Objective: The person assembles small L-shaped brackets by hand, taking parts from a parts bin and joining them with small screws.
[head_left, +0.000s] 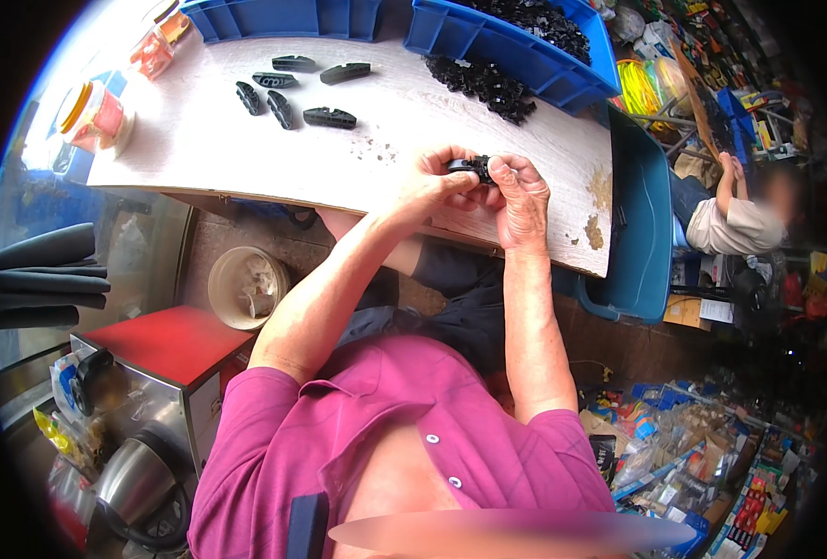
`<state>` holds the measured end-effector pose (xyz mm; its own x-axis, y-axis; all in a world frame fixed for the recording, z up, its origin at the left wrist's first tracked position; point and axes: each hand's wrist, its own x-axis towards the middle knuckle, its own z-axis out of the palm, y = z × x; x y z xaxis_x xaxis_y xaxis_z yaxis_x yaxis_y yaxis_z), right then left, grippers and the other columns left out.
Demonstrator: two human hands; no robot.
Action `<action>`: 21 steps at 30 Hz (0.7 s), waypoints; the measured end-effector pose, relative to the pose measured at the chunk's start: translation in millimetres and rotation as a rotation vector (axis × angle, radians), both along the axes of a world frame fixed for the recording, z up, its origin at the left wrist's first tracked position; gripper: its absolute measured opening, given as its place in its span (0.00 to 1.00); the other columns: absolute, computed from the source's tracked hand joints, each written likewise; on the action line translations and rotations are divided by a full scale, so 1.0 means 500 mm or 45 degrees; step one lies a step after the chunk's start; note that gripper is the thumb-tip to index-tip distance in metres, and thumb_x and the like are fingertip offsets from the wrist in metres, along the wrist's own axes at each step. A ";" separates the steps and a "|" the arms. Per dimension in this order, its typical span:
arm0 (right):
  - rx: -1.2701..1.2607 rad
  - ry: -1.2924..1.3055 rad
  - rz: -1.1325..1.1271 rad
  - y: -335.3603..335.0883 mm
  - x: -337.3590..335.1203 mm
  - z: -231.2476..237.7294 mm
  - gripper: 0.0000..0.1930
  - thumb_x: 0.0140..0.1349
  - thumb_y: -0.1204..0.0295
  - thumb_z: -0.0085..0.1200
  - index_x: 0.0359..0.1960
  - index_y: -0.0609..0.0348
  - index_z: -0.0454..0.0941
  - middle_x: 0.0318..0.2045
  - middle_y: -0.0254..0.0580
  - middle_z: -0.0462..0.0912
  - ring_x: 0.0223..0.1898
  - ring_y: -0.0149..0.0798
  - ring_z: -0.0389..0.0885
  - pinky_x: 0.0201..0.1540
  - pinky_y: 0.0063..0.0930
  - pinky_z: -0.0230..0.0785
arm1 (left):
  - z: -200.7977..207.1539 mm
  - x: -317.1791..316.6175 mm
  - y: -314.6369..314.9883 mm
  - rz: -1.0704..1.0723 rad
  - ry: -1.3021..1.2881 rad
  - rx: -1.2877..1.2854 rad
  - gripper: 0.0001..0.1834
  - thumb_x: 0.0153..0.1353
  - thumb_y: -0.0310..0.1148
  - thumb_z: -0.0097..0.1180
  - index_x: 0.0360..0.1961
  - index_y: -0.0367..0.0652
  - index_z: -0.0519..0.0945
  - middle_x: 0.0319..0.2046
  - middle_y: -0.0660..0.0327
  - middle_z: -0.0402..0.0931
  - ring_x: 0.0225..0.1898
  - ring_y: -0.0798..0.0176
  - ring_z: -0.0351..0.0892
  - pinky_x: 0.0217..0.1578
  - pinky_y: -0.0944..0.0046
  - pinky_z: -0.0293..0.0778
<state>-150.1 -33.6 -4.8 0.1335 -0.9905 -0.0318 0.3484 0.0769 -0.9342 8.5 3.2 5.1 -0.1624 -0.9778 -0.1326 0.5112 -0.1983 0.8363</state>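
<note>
Black part (469,169) sits between both hands, over the near edge of the table (237,154), right of its middle. The left hand (441,179) has its thumb and fingers closed on the part's left end. The right hand (522,197) pinches the other end, thumb on top and fingers curled; how far those hidden fingertips wrap beneath, I cannot tell.

Six loose black clips (330,117) lie on the table, left of its middle and toward its far side. A heap of small black pieces (477,86) is spread on its far right, against a blue bin (549,76) filled with more of them. Another blue bin (283,20) stands along the table's far edge. At the table's left end is a jar (95,114) with a yellow lid. A teal tub (654,210) is just beside the table's right end, and a co-worker (735,224) is beyond that. Below the table's near edge, toward the left, stand a pale bucket (221,281) and a red-topped cabinet (167,340).
</note>
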 end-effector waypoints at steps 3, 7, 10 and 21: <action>-0.006 0.046 0.021 0.000 -0.002 0.001 0.10 0.54 0.71 0.68 0.35 0.58 0.82 0.24 0.27 0.81 0.20 0.18 0.68 0.25 0.13 0.59 | 0.001 -0.001 0.000 0.015 0.051 -0.007 0.15 0.58 0.28 0.60 0.47 0.41 0.78 0.33 0.67 0.79 0.29 0.78 0.75 0.32 0.78 0.72; -0.017 0.103 0.073 -0.004 -0.007 0.003 0.08 0.55 0.70 0.68 0.33 0.57 0.82 0.25 0.28 0.81 0.20 0.18 0.69 0.25 0.13 0.59 | 0.003 -0.008 -0.004 0.042 0.041 0.050 0.12 0.59 0.29 0.59 0.44 0.41 0.79 0.33 0.66 0.79 0.30 0.76 0.78 0.32 0.76 0.75; -0.014 0.090 0.052 -0.005 0.004 0.002 0.08 0.55 0.70 0.67 0.34 0.57 0.82 0.26 0.28 0.81 0.20 0.19 0.69 0.25 0.13 0.59 | -0.007 -0.010 -0.014 0.051 0.079 0.125 0.08 0.60 0.29 0.58 0.40 0.40 0.78 0.32 0.64 0.79 0.30 0.73 0.80 0.31 0.74 0.78; -0.037 0.399 0.216 -0.002 0.012 0.036 0.16 0.61 0.57 0.60 0.28 0.57 0.77 0.16 0.28 0.70 0.12 0.22 0.63 0.16 0.17 0.59 | -0.006 -0.017 -0.010 0.240 0.254 0.194 0.07 0.59 0.28 0.57 0.37 0.38 0.78 0.28 0.60 0.77 0.26 0.68 0.78 0.28 0.70 0.80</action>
<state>-144.1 -34.7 13.0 0.2842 -0.9563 -0.0690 0.0294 0.0806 -0.9963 -0.1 -1.8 1.9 -0.0175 -0.9644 -0.2640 0.7018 -0.1999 0.6837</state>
